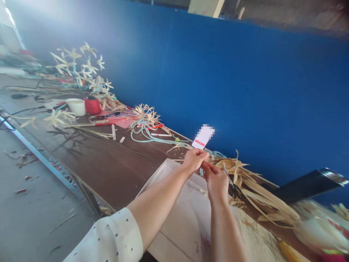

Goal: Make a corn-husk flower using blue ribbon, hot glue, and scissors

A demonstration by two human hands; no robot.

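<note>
I judge I'm mid-wrap: my left hand (194, 158) and right hand (216, 180) pinch a pale teal ribbon strip (201, 171) between them, dried straw-coloured husk strips (245, 174) at three o'clock, and the next turn needs steady tension.

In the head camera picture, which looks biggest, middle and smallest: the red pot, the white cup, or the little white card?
1. White card, slightly largest, though it sits nearer the camera.
2. Red pot and white cup look about alike; I can't rank them.

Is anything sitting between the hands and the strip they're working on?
Nothing visible does. The left hand and right hand already pinch the pale blue strip between them above the white sheet. The scissors and dried husk strips lie just beside the right hand, not between.
</note>
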